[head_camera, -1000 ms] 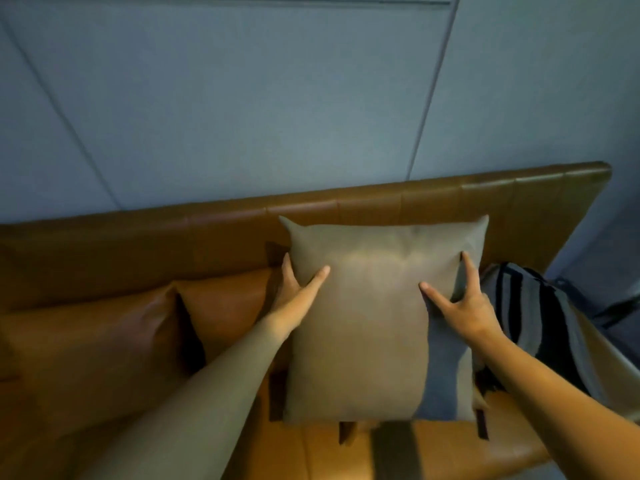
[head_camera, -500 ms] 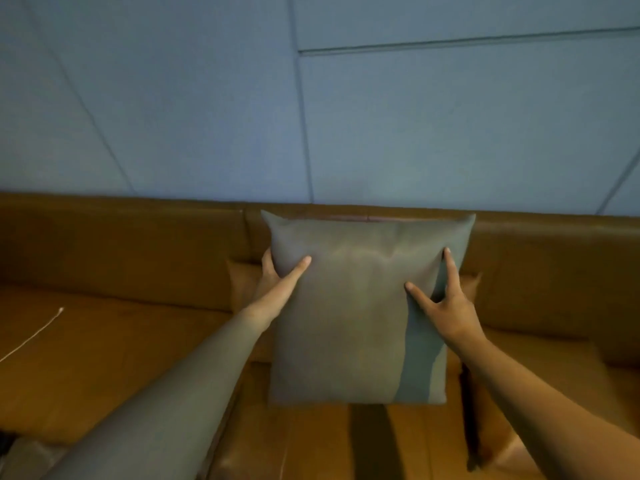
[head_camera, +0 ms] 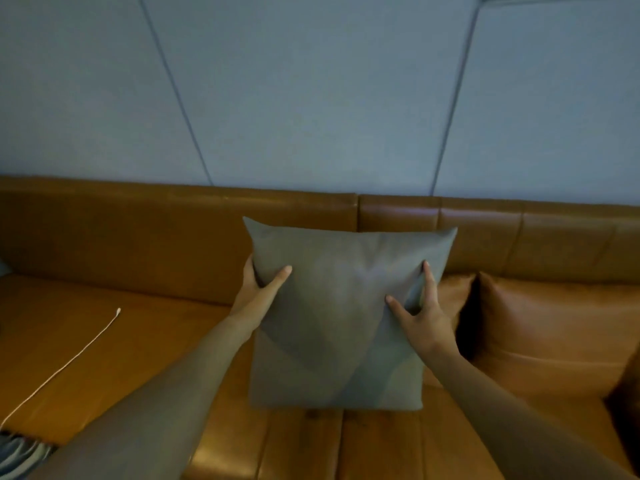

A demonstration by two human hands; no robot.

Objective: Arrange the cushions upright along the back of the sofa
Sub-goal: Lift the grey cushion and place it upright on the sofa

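At twelve o'clock against the sofa back point(head_camera: 298, 237), a grey cushion point(head_camera: 346, 317) stands upright, left hand point(head_camera: 258, 292) and right hand point(head_camera: 420, 317) gripping its side edges; soft, seemingly light, best held there.

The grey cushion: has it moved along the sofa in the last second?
Yes. The grey cushion went left along the sofa back, away from the brown leather cushion now at its right.

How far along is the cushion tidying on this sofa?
Partly done. A brown cushion already stands upright against the sofa back on the right. In hand: the grey cushion, held upright by the left hand and right hand. Left: setting it against the back and letting go.
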